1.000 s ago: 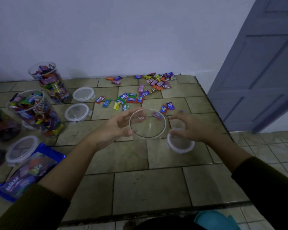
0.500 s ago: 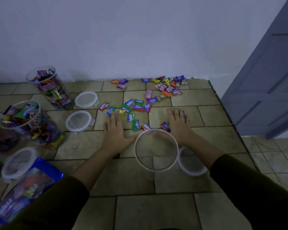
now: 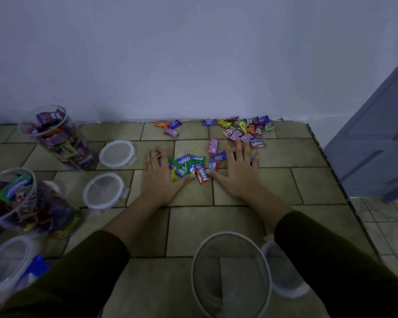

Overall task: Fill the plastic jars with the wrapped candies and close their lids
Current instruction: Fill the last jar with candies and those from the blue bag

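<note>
The empty jar [image 3: 231,274] is standing open at the near edge. The left hand [image 3: 160,177] and right hand [image 3: 236,173] are lying flat, fingers spread, gripping nothing, flanking the loose candies [image 3: 191,165]. Cupping inward should be gathering more per scoop. Filled jars [image 3: 60,138] and spare lids [image 3: 117,153] are crowding the left, clear of the path.

L hand [image 3: 161,177] & R hand [image 3: 237,173] flat on tiled counter [image 3: 216,228], fingers straight, either side of candy cluster [image 3: 191,165]. Empty jar [image 3: 231,274] at 6 o'clock, loose lid [image 3: 287,281] at 5. Candy-filled jar [image 3: 62,138] at 9.
</note>
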